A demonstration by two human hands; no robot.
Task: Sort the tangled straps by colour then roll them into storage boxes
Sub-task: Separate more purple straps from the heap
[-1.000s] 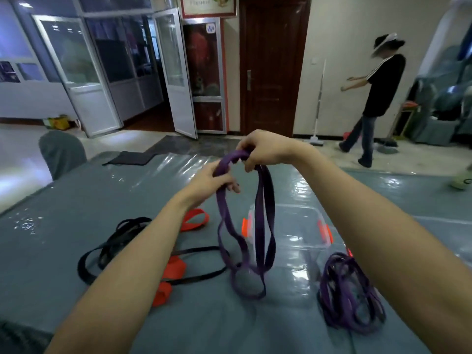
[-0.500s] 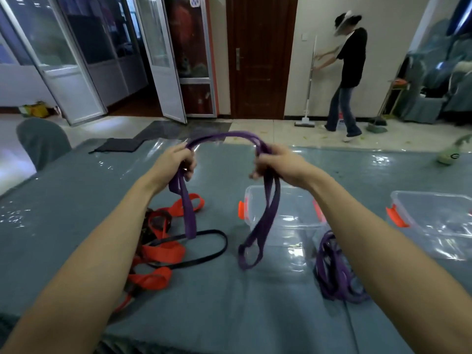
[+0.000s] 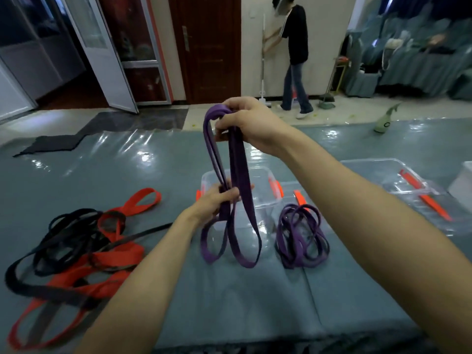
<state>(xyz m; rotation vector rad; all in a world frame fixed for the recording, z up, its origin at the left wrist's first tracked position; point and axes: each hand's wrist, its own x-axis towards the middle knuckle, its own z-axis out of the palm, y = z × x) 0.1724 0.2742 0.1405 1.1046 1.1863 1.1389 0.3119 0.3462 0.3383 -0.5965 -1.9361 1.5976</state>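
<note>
My right hand [image 3: 251, 123] curls its fingers round the top folds of the purple strap [image 3: 237, 169], high over the table [image 3: 229, 302]. At six o'clock from it, my left hand [image 3: 217, 200] grips the hanging lengths together, and two loops dangle beneath, in front of the clear storage box [image 3: 265, 175]. A purple bundle [image 3: 301, 236] lies at four o'clock of my left hand, and the red-and-black tangle [image 3: 84, 246] at eight.

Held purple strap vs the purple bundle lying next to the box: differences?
The held purple strap hangs in long folded loops; the purple bundle lies in a loose coil on the table. The right hand grips the held strap's top and the left hand its middle; no hand touches the bundle. Both are purple, and neither is in the clear box.
</note>
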